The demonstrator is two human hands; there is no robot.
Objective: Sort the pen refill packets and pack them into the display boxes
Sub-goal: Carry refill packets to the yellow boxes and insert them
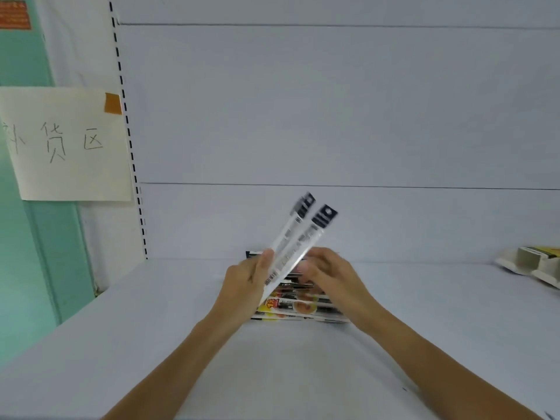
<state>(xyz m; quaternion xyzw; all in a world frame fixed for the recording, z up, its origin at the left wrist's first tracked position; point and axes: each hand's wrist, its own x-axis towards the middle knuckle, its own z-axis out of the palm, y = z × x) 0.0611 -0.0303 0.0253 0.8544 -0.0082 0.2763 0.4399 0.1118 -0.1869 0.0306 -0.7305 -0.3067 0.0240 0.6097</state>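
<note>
Head view: slim clear packets above the display box.
Hands: left hand pinches them; right hand blurred, grip unclear.
Surface: white shelf.

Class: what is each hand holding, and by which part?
The left hand grips two refill packets near their lower ends; whether the right hand holds one cannot be told.

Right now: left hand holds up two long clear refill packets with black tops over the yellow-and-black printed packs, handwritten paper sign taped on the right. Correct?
No. The head view shows the handwritten paper sign taped on the left, not the right. The rest stands: the left hand holds up two long clear refill packets with black tops over the yellow-and-black printed packs.
</note>
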